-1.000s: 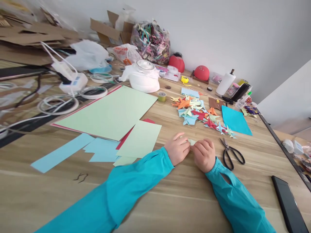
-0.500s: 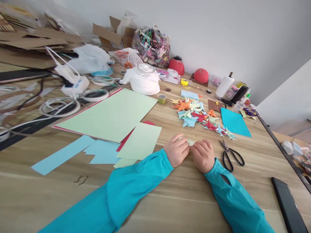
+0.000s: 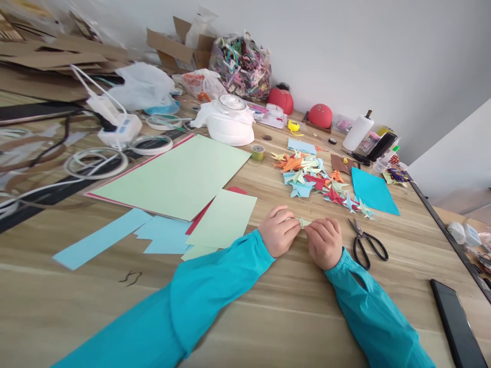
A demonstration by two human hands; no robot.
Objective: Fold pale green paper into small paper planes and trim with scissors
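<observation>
My left hand (image 3: 279,232) and my right hand (image 3: 324,241) rest side by side on the wooden table (image 3: 291,312), both in teal sleeves. Their fingers are curled and pinch a small pale green folded paper piece (image 3: 304,222) between them, pressed against the tabletop. Most of that paper is hidden under the fingers. Black scissors (image 3: 366,243) lie just right of my right hand. A pile of several small folded paper shapes (image 3: 312,179) in many colours lies beyond the hands.
Pale green sheets (image 3: 180,176) and light blue strips (image 3: 103,237) lie to the left, a teal sheet (image 3: 372,191) at the right. A white pot (image 3: 230,122), tape rolls (image 3: 95,163), bags and cardboard crowd the back. A dark phone (image 3: 454,324) lies near the right edge.
Both hands stay on the small green paper, the fingers shifting slightly as they press it. The view has moved a little.
</observation>
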